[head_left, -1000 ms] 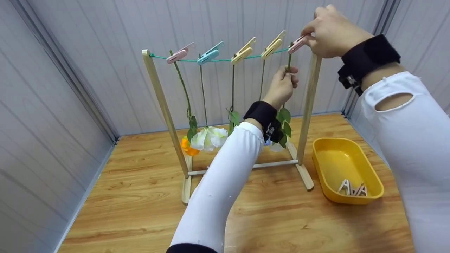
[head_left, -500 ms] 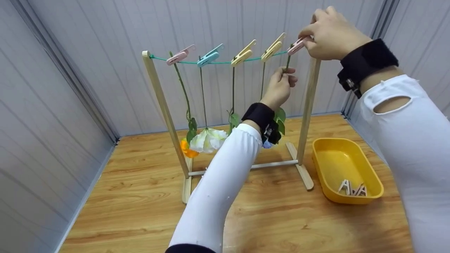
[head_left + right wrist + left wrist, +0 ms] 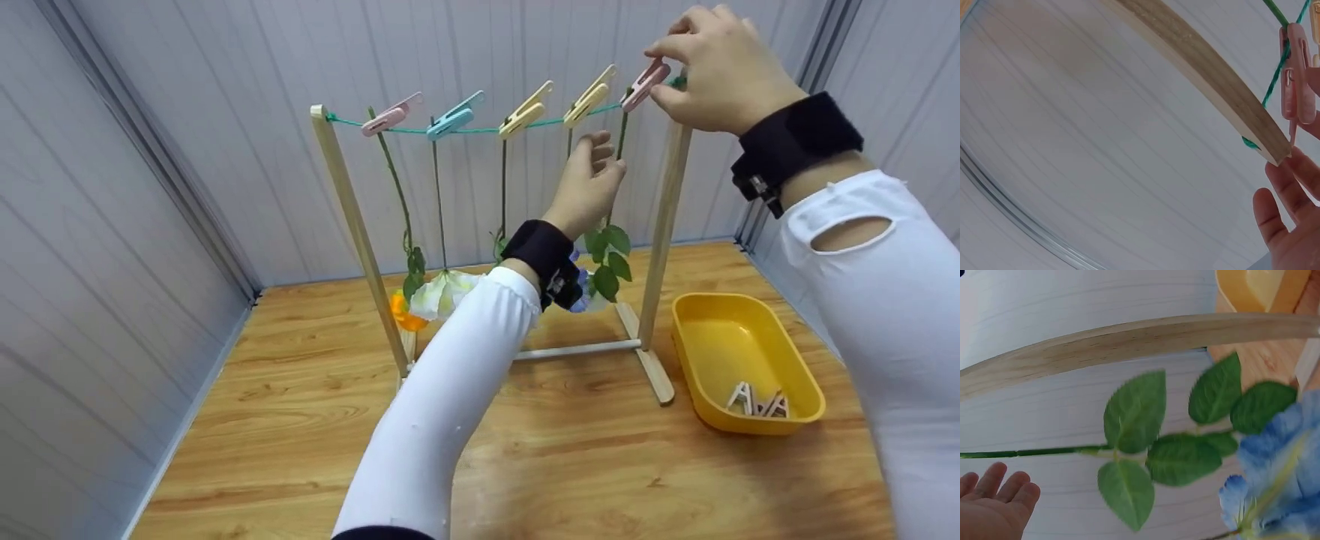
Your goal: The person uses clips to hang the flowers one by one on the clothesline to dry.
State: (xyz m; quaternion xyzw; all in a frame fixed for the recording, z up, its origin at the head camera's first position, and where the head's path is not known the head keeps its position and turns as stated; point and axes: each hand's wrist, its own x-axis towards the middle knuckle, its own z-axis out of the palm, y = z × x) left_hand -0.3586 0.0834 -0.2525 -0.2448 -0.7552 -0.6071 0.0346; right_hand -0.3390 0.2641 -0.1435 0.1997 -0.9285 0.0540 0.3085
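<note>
Off the stem [image 3: 619,161] comes the left hand [image 3: 586,184], fingers loose and holding nothing, while the right hand [image 3: 712,71] pinches the pink peg [image 3: 643,76] at upper right.

The person wears long white sleeves on both arms, and the left sleeve [image 3: 442,405] shows a few small dark specks along the forearm and meets a dark edge at 6 o'clock in the head view. The right sleeve [image 3: 885,300] has an oval cut-out hole near its cuff, toward 3 o'clock in that view. Each wrist carries a broad black strap: the left wrist strap [image 3: 541,253] has a small metal-looking fitting on its underside, and the right wrist strap [image 3: 796,141] has a similar small fitting at its lower edge.
</note>
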